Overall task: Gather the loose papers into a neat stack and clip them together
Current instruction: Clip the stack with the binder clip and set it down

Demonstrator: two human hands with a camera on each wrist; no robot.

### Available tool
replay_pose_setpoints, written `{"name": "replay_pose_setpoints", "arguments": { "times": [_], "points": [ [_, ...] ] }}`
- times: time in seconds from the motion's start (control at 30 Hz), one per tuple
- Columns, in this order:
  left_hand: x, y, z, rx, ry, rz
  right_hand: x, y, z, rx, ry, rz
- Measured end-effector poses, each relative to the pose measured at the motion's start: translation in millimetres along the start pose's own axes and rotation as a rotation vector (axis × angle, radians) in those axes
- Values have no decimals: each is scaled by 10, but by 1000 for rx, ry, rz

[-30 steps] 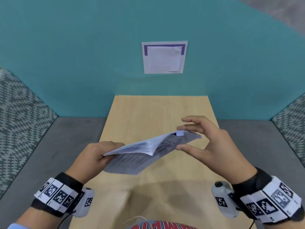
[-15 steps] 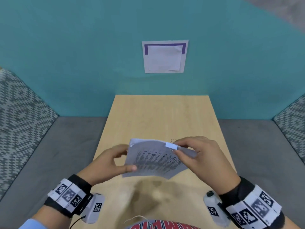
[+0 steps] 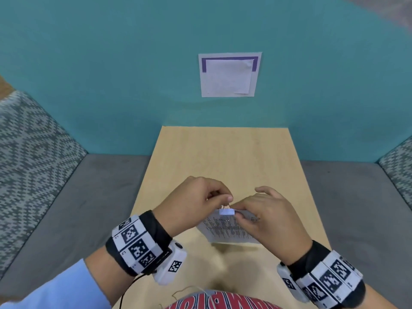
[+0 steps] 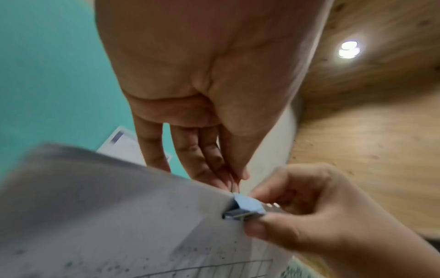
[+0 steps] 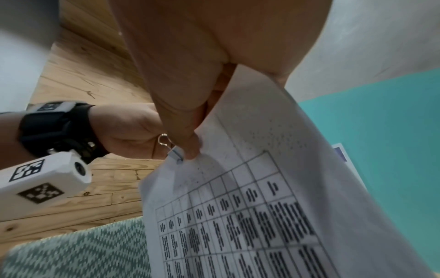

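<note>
Risk first, as a judgement: the papers [image 3: 225,230] are being held up above the wooden table [image 3: 223,157] rather than lying on it, so the sheets could be fanned out of line if the pinch is slackened before the clip is fully settled; the cause would be the stack being carried at one edge only. A second risk: the binder clip [image 3: 227,211] is being seated at the top edge, and if its wire handle [image 5: 163,139] is let go abruptly, it could be snapped shut crookedly or be biting only some of the sheets. How many sheets are being caught cannot be told. The papers are being held upright between both hands, printed table facing the person. The right hand [image 3: 265,217] is being kept curled, thumb and forefinger pinching the paper edge just beside the clip, thumb tip touching the clip body in the right wrist view. The left hand [image 3: 196,201] is being kept curled too, its fingertips [image 3: 228,199] closed on the wire handle above the clip.
</note>
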State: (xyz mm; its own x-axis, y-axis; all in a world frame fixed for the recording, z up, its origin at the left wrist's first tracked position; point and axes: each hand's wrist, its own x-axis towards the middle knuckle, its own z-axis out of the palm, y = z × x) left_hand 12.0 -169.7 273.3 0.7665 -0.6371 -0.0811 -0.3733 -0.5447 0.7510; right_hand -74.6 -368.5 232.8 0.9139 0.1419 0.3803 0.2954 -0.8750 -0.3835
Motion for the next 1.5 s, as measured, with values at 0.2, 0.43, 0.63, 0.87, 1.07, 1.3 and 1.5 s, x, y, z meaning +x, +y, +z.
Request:
{"name": "replay_pose_setpoints", "arguments": {
  "times": [0.2, 0.43, 0.63, 0.87, 1.07, 1.3, 1.5],
  "points": [
    [214, -330, 5, -252, -259, -287, -65, -75, 87, 61, 32, -43],
    [139, -370, 11, -185, -340, -361, 28, -38, 98, 61, -57, 35],
    [61, -360, 72, -64, -238, -182, 138, 120, 109, 241, -306, 297],
    [76, -426, 84, -22, -203, -109, 211, 126, 97, 376, -352, 375],
    [73, -452, 62, 26, -219, -98, 248, 123, 63, 423, -392, 431],
    [-95, -723, -217, -243, -135, -85, 133, 313, -176, 817, -310, 569],
    [-30, -722, -213, -753, 170, -171, -150, 493, 11, 1237, -181, 729]
  ]
}}
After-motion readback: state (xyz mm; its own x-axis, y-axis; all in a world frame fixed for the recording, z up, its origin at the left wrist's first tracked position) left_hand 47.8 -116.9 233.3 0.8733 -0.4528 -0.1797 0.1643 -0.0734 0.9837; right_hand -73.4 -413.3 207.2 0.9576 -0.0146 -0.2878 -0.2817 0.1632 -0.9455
